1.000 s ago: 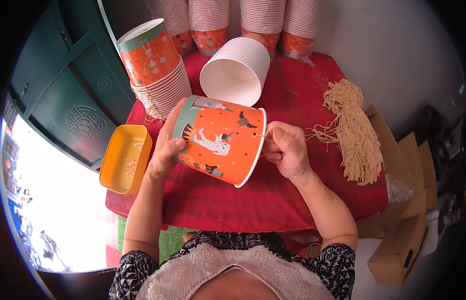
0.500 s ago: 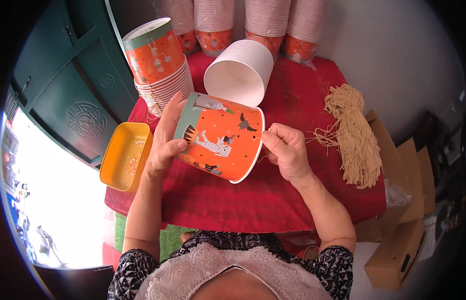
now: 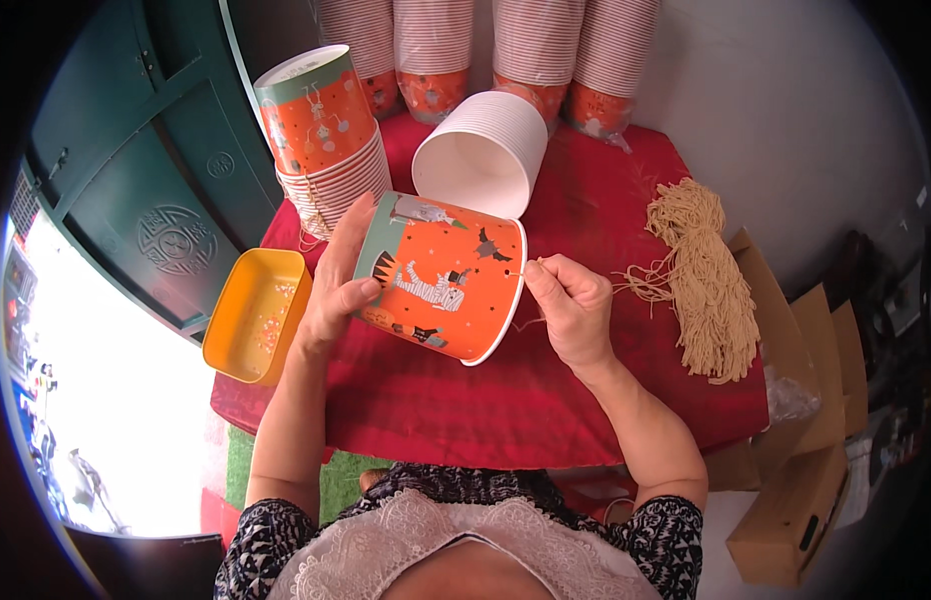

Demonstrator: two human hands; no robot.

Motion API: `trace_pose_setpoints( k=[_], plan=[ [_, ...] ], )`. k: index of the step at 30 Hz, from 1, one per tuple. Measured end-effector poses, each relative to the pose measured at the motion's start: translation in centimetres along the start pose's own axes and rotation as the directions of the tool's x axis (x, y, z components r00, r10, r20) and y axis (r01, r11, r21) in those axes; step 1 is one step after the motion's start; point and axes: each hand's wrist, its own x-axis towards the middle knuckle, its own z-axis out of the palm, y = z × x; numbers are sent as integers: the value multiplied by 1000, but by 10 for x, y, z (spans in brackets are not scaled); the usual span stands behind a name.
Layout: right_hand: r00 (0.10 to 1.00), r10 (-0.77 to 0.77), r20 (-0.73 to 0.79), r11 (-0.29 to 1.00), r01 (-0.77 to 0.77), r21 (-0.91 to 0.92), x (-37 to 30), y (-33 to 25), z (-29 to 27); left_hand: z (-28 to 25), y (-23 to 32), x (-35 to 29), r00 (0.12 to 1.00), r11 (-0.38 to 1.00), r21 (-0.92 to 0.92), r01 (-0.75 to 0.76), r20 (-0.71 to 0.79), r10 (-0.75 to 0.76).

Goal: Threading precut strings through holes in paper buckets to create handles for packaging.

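An orange paper bucket [image 3: 441, 285] with a green band and Halloween figures is held on its side above the table, its white rim toward the right. My left hand [image 3: 336, 295] grips it at the green base end, thumb on the near side and fingers behind. Close to a small hole by the rim, my right hand [image 3: 576, 305] pinches a thin beige cord [image 3: 517, 273] between thumb and finger. A loose strand of that cord hangs below the rim. The bucket's inside is hidden from view.
A red cloth [image 3: 406, 425] covers the table. Stacked buckets [image 3: 321, 130] stand back left beside a yellow tub [image 3: 218, 335] with small bits inside. White-rimmed buckets [image 3: 531, 150] lie behind my hands; wrapped stacks [image 3: 433, 45] stand farther back. A cord bundle [image 3: 711, 300] lies right, near cardboard boxes [image 3: 786, 515].
Both hands and the bucket keep nearly the same pose. The right hand has shifted very slightly, and the view has tilted a little.
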Motion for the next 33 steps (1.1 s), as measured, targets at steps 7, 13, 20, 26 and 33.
trace_pose_setpoints(
  k=[7, 13, 20, 26, 33],
  plan=[
    [995, 78, 61, 987, -86, 135, -2, 7, -3, 4, 1, 1, 1000, 999, -42, 5, -15, -5],
    [863, 161, 479, 982, -187, 8, -4, 18, -9, 2, 0, -2, 981, 906, -394, 153, -51, -188],
    [839, 60, 541, 928, 153, -341, -19, 18, 15, -6, -8, -4, 946, 850, -432, 302, 24, -324],
    [917, 161, 365, 959, -233, 162, -15, 18, 9, -21, -25, 2, 988, 806, -579, 119, -10, -153],
    [867, 210, 451, 497, -492, 714, -7, 22, -10, 13, -15, 9, 994, 919, -379, -105, -44, 95]
  ],
)
